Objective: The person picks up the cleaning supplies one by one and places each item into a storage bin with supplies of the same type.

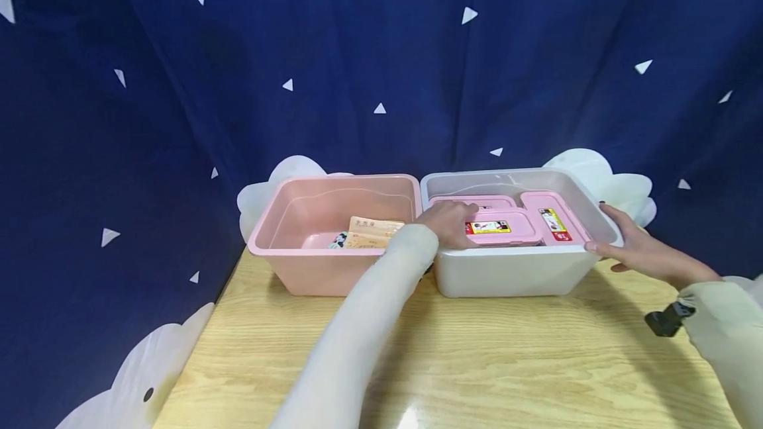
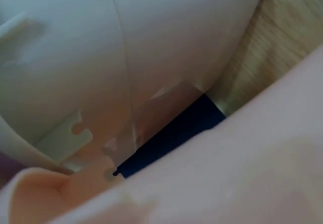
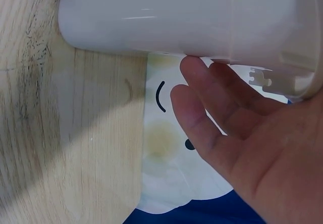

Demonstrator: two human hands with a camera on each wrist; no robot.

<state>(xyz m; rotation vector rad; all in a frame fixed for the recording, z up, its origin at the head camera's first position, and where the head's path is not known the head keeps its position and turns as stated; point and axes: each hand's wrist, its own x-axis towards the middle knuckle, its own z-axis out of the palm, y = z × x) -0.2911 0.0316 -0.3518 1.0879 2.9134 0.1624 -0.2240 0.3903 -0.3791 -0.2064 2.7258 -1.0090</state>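
Observation:
Two plastic bins stand side by side, a pink bin [image 1: 310,252] at left and a white bin [image 1: 507,273] at right. Inside the white one lie several lidded pink boxes with yellow and red labels, among them a front box [image 1: 518,227], a back box [image 1: 497,202] and a right box [image 1: 566,214]. My left hand [image 1: 447,222] reaches over the white bin's left side and grips the left end of the front box, thumb and finger across its width. My right hand [image 1: 640,250] holds the white bin's right front corner; several of its fingers [image 3: 194,110] lie by the outer wall.
In the pink bin are a tan paper packet [image 1: 372,227] and a small dark-and-white patterned item [image 1: 338,240]. The bins stand on a light wooden table [image 1: 507,356]. Behind hangs a dark blue curtain [image 1: 334,124] with white triangles and cloud shapes.

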